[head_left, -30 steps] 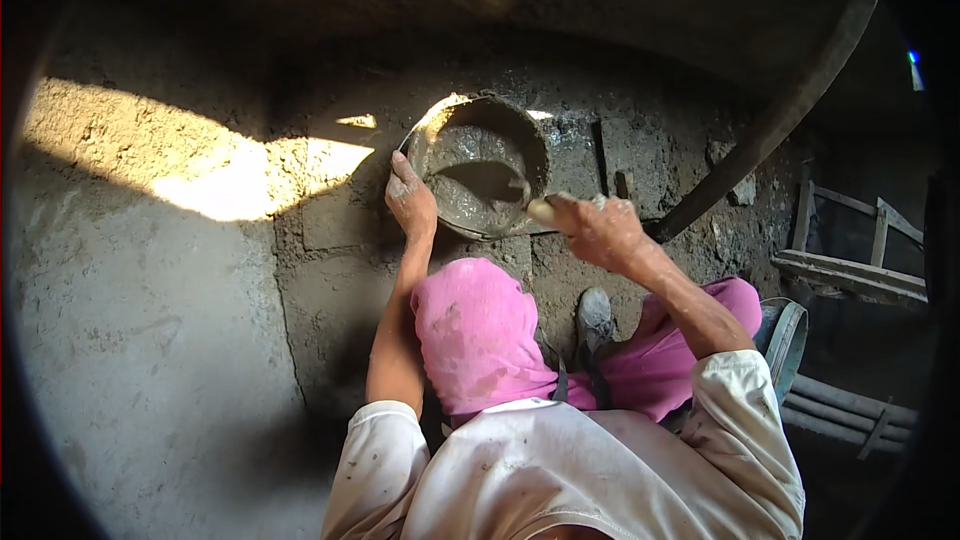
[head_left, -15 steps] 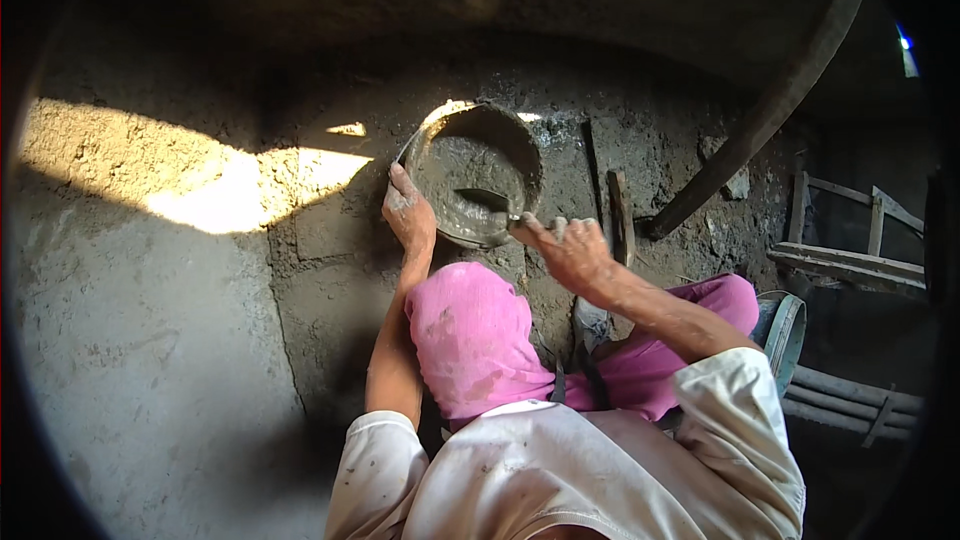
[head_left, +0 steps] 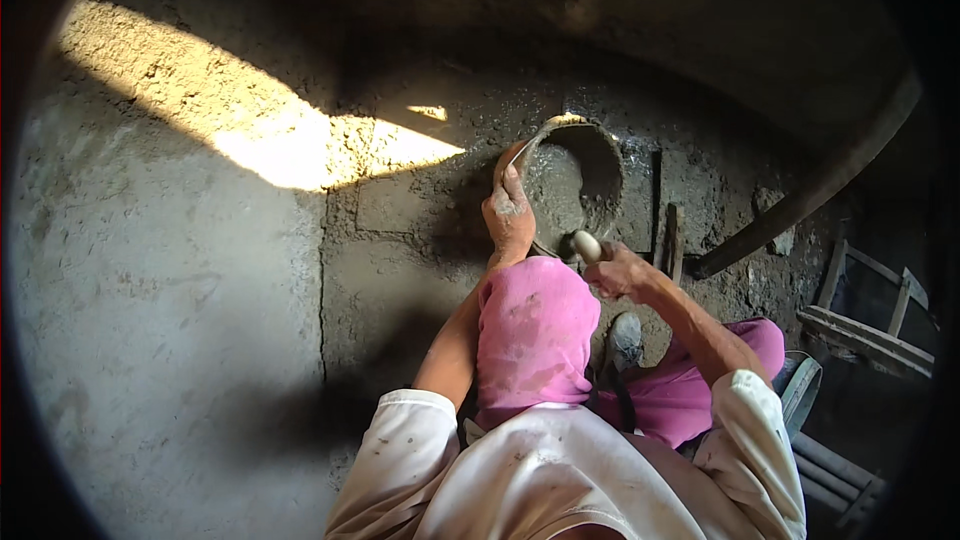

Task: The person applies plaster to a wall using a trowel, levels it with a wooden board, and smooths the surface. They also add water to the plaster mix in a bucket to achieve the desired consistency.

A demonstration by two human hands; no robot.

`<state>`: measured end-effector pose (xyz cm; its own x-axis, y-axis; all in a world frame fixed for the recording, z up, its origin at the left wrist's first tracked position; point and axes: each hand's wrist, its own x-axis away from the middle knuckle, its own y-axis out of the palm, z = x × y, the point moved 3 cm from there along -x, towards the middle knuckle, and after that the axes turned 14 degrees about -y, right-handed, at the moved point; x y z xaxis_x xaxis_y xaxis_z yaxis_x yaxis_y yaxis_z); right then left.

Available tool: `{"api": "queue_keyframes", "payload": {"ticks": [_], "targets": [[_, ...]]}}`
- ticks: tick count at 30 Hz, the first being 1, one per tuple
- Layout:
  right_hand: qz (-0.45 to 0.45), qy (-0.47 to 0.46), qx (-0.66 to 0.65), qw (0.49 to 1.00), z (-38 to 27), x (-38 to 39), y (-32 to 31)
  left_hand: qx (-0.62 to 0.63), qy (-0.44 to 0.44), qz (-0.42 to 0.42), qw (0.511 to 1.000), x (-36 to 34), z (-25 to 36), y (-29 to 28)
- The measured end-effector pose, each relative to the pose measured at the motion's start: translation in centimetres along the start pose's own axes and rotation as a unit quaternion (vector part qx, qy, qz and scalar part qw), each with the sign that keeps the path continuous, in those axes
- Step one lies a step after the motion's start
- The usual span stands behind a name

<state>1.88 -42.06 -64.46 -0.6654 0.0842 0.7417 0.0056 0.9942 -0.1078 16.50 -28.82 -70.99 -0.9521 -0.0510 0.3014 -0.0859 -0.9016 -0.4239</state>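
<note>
A round bucket (head_left: 606, 168) of wet grey mortar (head_left: 553, 188) sits in front of my knees, tilted so its mouth shows. My left hand (head_left: 510, 217) grips its left side, fingers stretched up along the outer wall by the rim. At the bucket's near right edge, my right hand (head_left: 622, 273) is closed round the pale rounded handle of a trowel (head_left: 588, 246). The trowel's blade cannot be made out now. Mortar smears the back of my left hand.
My pink-clad knee (head_left: 540, 325) rises close below the bucket. A short wooden piece (head_left: 675, 240) lies to its right, and a long pole (head_left: 830, 180) slants beyond. Farther right are a wooden frame (head_left: 868, 338) and a greenish bucket (head_left: 801, 395). Sunlight crosses the rough floor at left.
The view has shifted, so everything sits farther right. The bucket looks more tilted. My right hand has drawn the trowel back toward me; its dark blade showed in the mortar earlier.
</note>
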Motion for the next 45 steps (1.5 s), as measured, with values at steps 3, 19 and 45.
{"api": "queue_keyframes", "payload": {"ticks": [3,19,45], "targets": [[-0.037,0.005,-0.211,0.977,0.8,-0.8,0.3,0.042,-0.002,-0.008,0.999,-0.8,0.2,-0.9],[0.036,-0.086,0.550,0.830,-2.0,3.8,-1.9,0.027,0.025,0.041,0.998,-0.3,-0.8,-1.8],[0.059,-0.133,0.461,0.875,-2.1,5.3,-4.9,-0.027,-0.055,-0.009,0.998,-1.6,0.0,-1.9]]}}
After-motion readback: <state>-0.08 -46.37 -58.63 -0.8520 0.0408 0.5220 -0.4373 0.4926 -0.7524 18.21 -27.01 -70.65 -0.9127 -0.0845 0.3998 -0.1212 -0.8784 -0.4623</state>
